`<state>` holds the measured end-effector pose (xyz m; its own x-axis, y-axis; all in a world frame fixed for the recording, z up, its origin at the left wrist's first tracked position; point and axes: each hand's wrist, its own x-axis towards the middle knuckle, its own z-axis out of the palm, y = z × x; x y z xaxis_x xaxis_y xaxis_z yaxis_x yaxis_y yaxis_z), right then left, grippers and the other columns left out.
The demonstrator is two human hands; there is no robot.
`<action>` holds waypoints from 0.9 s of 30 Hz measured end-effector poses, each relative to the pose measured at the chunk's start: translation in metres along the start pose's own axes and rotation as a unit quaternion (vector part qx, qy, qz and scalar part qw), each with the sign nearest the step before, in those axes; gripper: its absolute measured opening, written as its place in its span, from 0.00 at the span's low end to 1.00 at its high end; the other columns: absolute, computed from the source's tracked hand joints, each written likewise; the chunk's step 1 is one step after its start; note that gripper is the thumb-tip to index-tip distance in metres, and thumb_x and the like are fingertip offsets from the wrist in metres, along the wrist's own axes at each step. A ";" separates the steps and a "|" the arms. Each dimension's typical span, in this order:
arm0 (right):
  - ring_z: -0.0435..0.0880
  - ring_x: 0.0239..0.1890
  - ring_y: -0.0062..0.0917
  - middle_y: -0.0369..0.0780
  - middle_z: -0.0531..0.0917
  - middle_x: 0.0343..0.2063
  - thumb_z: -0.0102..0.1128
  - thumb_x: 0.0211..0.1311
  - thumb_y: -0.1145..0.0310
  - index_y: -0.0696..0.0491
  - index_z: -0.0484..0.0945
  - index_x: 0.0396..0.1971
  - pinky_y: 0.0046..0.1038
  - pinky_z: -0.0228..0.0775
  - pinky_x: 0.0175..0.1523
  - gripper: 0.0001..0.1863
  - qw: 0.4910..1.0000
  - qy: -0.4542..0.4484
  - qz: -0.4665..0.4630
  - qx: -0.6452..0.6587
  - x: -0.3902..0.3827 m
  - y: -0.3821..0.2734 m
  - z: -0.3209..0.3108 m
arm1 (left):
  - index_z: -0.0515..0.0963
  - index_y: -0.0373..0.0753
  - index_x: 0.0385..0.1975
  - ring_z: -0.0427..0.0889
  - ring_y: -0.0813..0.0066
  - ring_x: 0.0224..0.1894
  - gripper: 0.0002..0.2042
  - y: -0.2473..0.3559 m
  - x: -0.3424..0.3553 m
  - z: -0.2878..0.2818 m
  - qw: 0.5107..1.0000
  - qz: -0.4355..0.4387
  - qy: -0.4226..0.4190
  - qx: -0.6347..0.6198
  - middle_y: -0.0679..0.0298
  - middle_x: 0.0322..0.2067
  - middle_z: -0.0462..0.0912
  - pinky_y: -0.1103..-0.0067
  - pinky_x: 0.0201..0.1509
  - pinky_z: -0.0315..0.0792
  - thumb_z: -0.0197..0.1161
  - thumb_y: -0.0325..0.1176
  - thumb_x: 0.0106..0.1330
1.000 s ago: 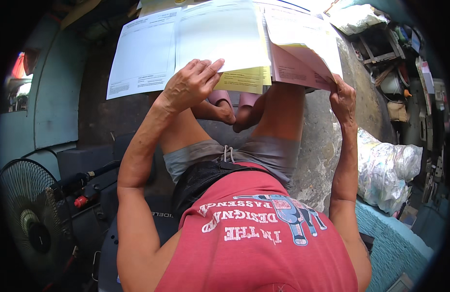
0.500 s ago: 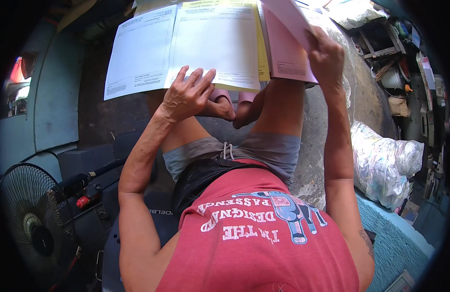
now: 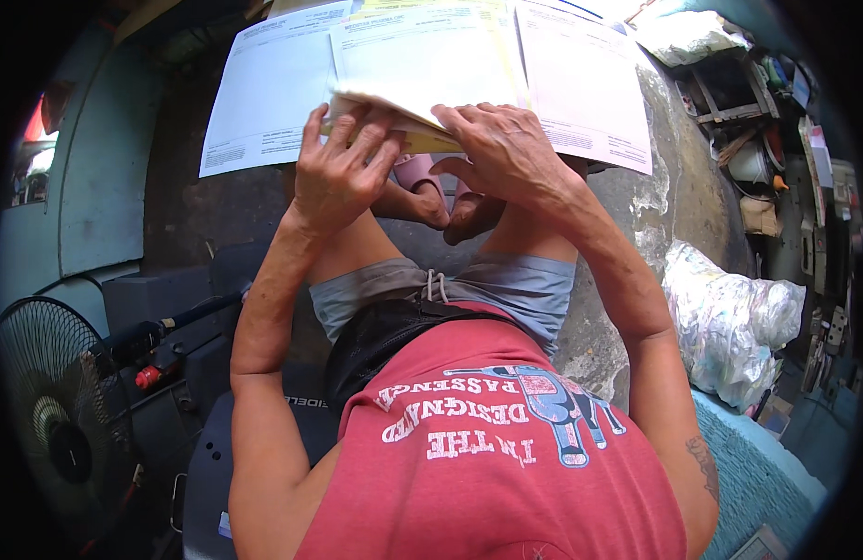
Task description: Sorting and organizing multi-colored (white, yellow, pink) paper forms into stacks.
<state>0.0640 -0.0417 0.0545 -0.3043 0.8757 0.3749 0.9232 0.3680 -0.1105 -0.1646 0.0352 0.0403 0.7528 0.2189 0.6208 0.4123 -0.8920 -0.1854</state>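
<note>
Printed paper forms lie side by side across my knees. In the middle, a stack of white forms (image 3: 422, 70) has yellow sheets (image 3: 429, 145) under it, and its near edge is bent upward. My left hand (image 3: 347, 168) has its fingers wrapped around that raised edge. Over the stack's near right corner, my right hand (image 3: 506, 154) rests with fingers extended and thumb spread apart below the edge. White forms (image 3: 263, 93) lie flat to the left. On the right, a pale pinkish form (image 3: 585, 89) lies flat. The raised sheets' undersides are partly hidden by my fingers.
A black fan (image 3: 65, 429) stands at the lower left beside dark machinery (image 3: 165, 303). At the right, a clear plastic-wrapped bundle (image 3: 730, 313) sits by a turquoise ledge (image 3: 753, 467). A wooden frame (image 3: 730, 89) and assorted items crowd the far right.
My right hand has let go of the sheet it lifted at the right and moved left to the middle stack. The pale sheet now lies flat. My left hand has raised the middle stack's near edge.
</note>
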 end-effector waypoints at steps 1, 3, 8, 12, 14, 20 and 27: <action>0.90 0.31 0.38 0.45 0.87 0.28 0.62 0.62 0.67 0.56 0.80 0.36 0.37 0.80 0.36 0.09 1.000 -0.016 0.002 -0.009 0.003 0.001 -0.002 | 0.86 0.45 0.41 0.81 0.64 0.55 0.10 0.002 0.005 -0.003 0.999 0.001 0.028 0.024 0.67 0.48 0.86 0.51 0.62 0.70 0.68 0.34 0.59; 0.90 0.31 0.37 0.44 0.88 0.27 0.62 0.62 0.67 0.56 0.80 0.35 0.36 0.81 0.36 0.08 0.999 0.001 -0.008 -0.032 0.012 0.006 -0.008 | 0.86 0.45 0.41 0.82 0.65 0.54 0.10 0.016 0.016 -0.007 0.997 0.006 0.064 0.041 0.67 0.49 0.86 0.51 0.62 0.70 0.68 0.35 0.61; 0.90 0.36 0.28 0.36 0.87 0.29 0.62 0.62 0.66 0.51 0.80 0.36 0.31 0.83 0.40 0.06 0.970 0.103 -0.162 -0.152 0.031 0.038 -0.048 | 0.86 0.45 0.42 0.80 0.64 0.57 0.11 0.094 0.039 0.003 0.986 0.028 0.146 -0.077 0.67 0.48 0.86 0.48 0.62 0.69 0.67 0.37 0.63; 0.89 0.46 0.26 0.35 0.88 0.45 0.68 0.57 0.66 0.48 0.82 0.47 0.29 0.82 0.52 0.16 0.950 0.089 -0.202 -0.223 0.017 0.077 -0.082 | 0.82 0.43 0.53 0.73 0.61 0.65 0.20 0.140 0.076 0.045 0.986 0.079 0.071 -0.128 0.62 0.60 0.79 0.47 0.65 0.64 0.69 0.42 0.62; 0.89 0.46 0.27 0.35 0.89 0.44 0.67 0.58 0.70 0.48 0.83 0.48 0.30 0.83 0.51 0.16 0.955 0.078 -0.165 -0.233 -0.003 0.098 -0.091 | 0.79 0.42 0.57 0.70 0.59 0.67 0.24 0.145 0.088 0.066 0.988 0.049 0.046 -0.136 0.59 0.63 0.75 0.44 0.66 0.63 0.69 0.45 0.63; 0.90 0.40 0.26 0.35 0.90 0.38 0.60 0.61 0.78 0.49 0.83 0.44 0.29 0.84 0.46 0.13 0.970 0.059 0.030 -0.235 -0.085 0.151 -0.080 | 0.84 0.33 0.47 0.78 0.60 0.57 0.19 0.144 0.096 0.104 0.993 0.099 -0.045 -0.041 0.54 0.50 0.82 0.39 0.65 0.64 0.65 0.37 0.59; 0.91 0.41 0.33 0.41 0.90 0.40 0.61 0.63 0.76 0.51 0.81 0.45 0.35 0.84 0.46 0.11 0.981 0.039 0.089 -0.168 -0.155 0.107 -0.065 | 0.87 0.42 0.33 0.81 0.65 0.46 0.08 0.141 0.100 0.105 0.982 0.086 0.083 -0.144 0.65 0.32 0.82 0.50 0.58 0.72 0.65 0.33 0.54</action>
<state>0.2252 -0.1589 0.0441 -0.1234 0.8851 0.4487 0.9894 0.0752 0.1239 0.0226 -0.0275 -0.0044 0.6945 0.0098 0.7195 0.1064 -0.9903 -0.0891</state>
